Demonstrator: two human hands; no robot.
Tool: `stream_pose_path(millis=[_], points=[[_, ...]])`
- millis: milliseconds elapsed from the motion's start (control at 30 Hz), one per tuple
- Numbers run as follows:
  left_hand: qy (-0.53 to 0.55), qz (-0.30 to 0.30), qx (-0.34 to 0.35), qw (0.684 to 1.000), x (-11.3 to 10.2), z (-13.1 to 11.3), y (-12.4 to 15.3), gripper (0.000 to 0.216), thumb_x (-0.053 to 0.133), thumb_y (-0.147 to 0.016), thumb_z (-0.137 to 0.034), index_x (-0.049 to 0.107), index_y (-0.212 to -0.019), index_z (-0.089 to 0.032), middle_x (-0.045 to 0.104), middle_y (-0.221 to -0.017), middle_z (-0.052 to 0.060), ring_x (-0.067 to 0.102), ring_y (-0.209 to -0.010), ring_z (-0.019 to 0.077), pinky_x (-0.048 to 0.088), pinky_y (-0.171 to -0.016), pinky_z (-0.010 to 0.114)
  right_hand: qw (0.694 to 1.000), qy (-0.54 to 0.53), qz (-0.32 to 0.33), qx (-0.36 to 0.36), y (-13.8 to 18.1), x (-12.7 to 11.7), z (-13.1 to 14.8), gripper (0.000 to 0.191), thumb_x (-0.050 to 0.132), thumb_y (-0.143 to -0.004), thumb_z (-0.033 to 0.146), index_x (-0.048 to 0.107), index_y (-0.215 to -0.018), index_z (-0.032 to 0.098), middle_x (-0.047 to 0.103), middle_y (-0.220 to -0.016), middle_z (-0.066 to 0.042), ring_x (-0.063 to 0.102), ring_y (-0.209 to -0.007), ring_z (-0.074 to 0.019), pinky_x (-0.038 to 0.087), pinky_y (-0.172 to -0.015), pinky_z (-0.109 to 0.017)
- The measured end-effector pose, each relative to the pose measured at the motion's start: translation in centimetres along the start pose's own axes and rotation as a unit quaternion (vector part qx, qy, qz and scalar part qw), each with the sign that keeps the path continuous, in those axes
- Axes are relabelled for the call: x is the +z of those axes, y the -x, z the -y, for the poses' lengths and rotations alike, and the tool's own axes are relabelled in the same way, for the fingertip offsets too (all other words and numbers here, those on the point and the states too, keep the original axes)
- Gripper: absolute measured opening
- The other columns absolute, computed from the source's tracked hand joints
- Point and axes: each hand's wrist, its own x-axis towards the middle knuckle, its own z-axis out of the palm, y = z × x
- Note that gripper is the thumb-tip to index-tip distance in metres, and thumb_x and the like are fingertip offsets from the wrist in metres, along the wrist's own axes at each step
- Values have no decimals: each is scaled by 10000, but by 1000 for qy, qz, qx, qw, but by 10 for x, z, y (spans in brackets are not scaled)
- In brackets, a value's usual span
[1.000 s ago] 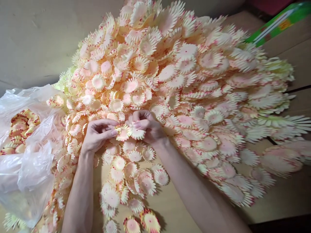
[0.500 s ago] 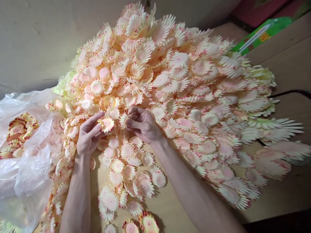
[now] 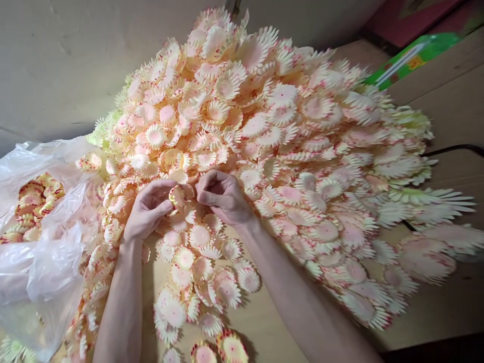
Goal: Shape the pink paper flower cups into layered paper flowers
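My left hand (image 3: 149, 209) pinches a small artificial flower layer (image 3: 177, 195) between thumb and fingers. The layer is cream with red-tipped, scalloped edges and is tilted on its side. Close by on the right, my right hand (image 3: 225, 199) is closed, thumb pressed against the curled fingers. What it holds, if anything, is too small or hidden to make out. Both hands hover over a big heap of similar pink and cream flower layers (image 3: 283, 96). Below them, more loose layers (image 3: 199, 235) are strewn on the tabletop (image 3: 260, 302).
A clear plastic bag (image 3: 56, 262) with darker red-edged flower layers (image 3: 40, 199) lies at the left. At the back right are a green packet (image 3: 416, 60) and cardboard (image 3: 434, 91). A black cable (image 3: 457, 148) runs in from the right. Behind the heap rises a pale wall (image 3: 68, 60).
My left hand has moved right, toward my right hand, and the flower layer in it has turned from face-up to tilted. My right hand stays closed in nearly the same place.
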Motion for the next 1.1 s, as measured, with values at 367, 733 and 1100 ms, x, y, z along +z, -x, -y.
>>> stream_pose_path(millis=[367, 733, 1100], points=[[-41, -48, -3, 998, 5, -2, -4, 280, 868, -649, -231, 783, -915, -247, 758, -927, 20, 693, -808, 107, 558, -756, 194, 998, 62, 22, 11, 3, 3, -10, 230, 899, -577, 246, 710, -689, 180, 696, -628, 11, 492, -431, -63, 352, -388, -214], [-11, -10, -53, 998, 0, -2, 2, 306, 935, -484, -268, 802, -757, -239, 760, -696, 35, 672, -527, 126, 566, -501, 215, 998, -27, -60, -4, -2, -3, 0, 551, 900, -588, 343, 369, -597, 197, 604, -637, 58, 307, -423, -20, 229, -377, -213], [-15, -39, -11, 999, 3, 3, -1, 394, 928, -526, -230, 793, -894, -264, 787, -877, 42, 741, -795, 178, 614, -712, 288, 997, 30, -61, -21, 1, -4, -2, 393, 883, -579, 482, 605, -617, 206, 441, -429, 90, 280, -354, -28, 216, -356, -218]])
